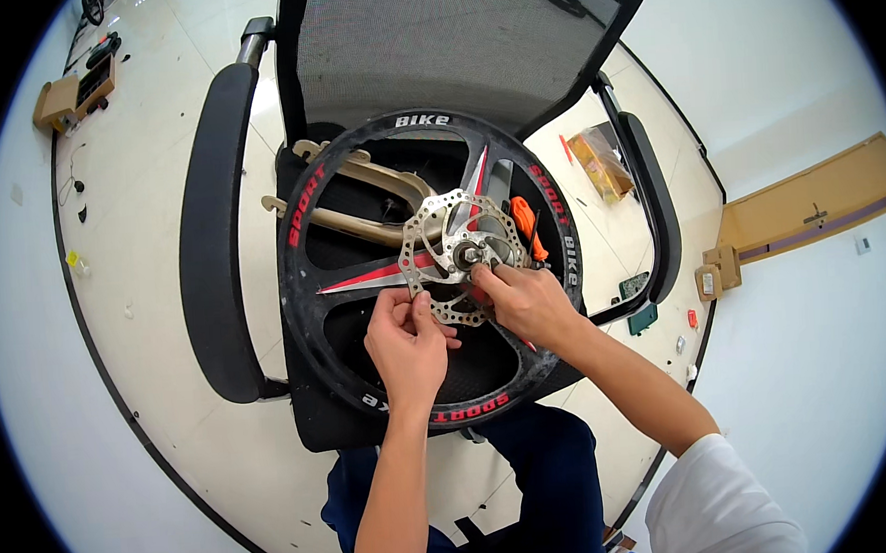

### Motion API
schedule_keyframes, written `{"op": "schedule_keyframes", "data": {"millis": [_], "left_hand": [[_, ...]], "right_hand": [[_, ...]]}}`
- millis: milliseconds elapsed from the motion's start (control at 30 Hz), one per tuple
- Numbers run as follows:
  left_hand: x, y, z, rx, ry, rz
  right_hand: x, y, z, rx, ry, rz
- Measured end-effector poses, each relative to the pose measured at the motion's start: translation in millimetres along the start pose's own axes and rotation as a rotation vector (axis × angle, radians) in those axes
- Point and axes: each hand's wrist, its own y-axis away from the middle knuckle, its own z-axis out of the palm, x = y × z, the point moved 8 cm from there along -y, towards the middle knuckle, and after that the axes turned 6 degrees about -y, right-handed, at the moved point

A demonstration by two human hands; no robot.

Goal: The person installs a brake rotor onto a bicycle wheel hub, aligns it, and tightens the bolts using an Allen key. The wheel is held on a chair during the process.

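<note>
A black bicycle wheel (298,284) with broad red-and-silver spokes lies flat on the seat of an office chair. On its hub (470,254) sits a perforated metal brake disc (413,240). My left hand (407,350) pinches the disc's lower left edge between thumb and fingers. Close below the hub axle, my right hand (537,304) has its thumb and fingers drawn together; whatever they grip there is hidden. A beige metal fork-shaped frame part (360,224) shows beneath the wheel's upper left. Beside the disc, an orange item (527,228) shows through the wheel's right side.
Padded armrests flank the wheel, left (223,238) and right (657,205), with the mesh backrest (422,57) beyond. On the floor are an opened cardboard box (58,104), a yellow package (600,165) and a green case (643,317). Brown cartons (709,282) stand near the door (810,197).
</note>
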Motion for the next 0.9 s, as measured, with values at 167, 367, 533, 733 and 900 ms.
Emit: {"op": "schedule_keyframes", "data": {"millis": [167, 367, 533, 733, 900], "left_hand": [[-1, -2, 0, 0.022, 0.042, -0.007], [0, -2, 0, 0.037, 0.002, 0.030], [3, -1, 0, 0.021, -0.065, 0.030], [-9, -4, -2, 0.065, -0.155, 0.160], [-12, -3, 0, 0.081, -0.114, 0.132]], "right_hand": [[-1, 2, 3, 0.018, -0.015, 0.085], [-3, -7, -5, -0.012, -0.004, -0.097], [5, -9, -3, -0.039, -0.002, -0.322], [6, -15, -7, -0.047, 0.001, -0.471], [7, -21, -9, -0.002, 0.033, -0.683]]}}
